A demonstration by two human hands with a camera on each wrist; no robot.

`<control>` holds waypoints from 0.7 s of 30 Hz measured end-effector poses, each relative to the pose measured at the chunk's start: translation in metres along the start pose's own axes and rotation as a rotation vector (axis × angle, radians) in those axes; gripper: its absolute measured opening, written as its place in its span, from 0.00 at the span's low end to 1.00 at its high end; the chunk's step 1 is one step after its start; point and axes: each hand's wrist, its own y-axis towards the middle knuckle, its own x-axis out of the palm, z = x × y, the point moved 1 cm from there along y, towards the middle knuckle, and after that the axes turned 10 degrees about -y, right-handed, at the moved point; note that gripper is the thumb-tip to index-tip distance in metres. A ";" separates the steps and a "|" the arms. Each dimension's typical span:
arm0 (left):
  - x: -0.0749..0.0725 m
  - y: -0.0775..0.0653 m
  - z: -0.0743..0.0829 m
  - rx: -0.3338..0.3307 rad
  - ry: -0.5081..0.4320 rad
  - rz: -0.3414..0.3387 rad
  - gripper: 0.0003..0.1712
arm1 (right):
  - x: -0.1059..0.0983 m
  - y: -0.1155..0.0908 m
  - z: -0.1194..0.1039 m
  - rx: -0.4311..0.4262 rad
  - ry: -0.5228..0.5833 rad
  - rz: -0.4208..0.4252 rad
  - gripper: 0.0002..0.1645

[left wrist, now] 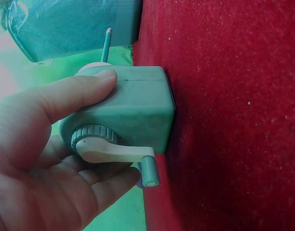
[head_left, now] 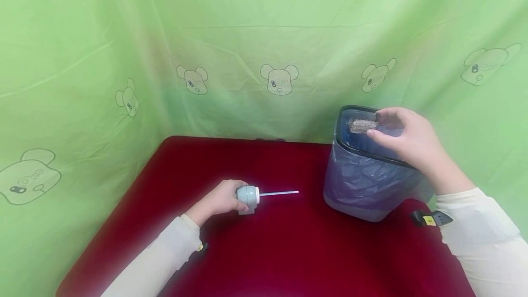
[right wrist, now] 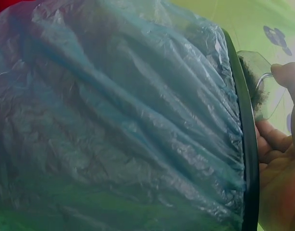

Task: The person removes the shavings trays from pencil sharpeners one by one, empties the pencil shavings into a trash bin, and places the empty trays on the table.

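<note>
You can make out no full word with certainty; on the green curtain, you see a row of printed bear heads, and the middle bear head carries outlined lettering beside a dark oval, with a rounded, O-like character the clearest part; the large bear head at far left bears similar characters, slanted and too blurred for you to spell out; at your right wrist, a yellow label sits on a black strap, its print too small to read.

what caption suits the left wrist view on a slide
Left-hand grip on a crank-handled sharpener, a pencil protruding from it.
</note>
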 end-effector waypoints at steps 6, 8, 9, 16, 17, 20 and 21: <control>0.000 -0.001 0.002 0.006 0.004 0.003 0.32 | -0.002 -0.001 0.004 0.003 -0.026 0.000 0.37; 0.000 0.000 0.002 0.005 0.010 0.000 0.32 | -0.004 -0.002 0.005 0.008 -0.037 0.000 0.37; 0.000 0.000 0.002 0.003 0.011 -0.002 0.32 | -0.005 -0.002 0.005 0.011 -0.040 -0.002 0.37; -0.001 0.002 0.004 -0.002 0.016 -0.008 0.32 | -0.012 -0.005 0.009 0.018 -0.052 -0.004 0.38; -0.001 0.002 0.004 -0.003 0.016 -0.010 0.32 | -0.012 -0.005 0.009 0.017 -0.053 -0.003 0.38; 0.000 0.001 0.004 -0.007 0.014 -0.011 0.33 | -0.014 -0.006 0.010 0.018 -0.060 0.000 0.39; 0.000 0.001 0.004 -0.009 0.015 -0.011 0.33 | -0.014 -0.007 0.010 0.017 -0.058 -0.001 0.39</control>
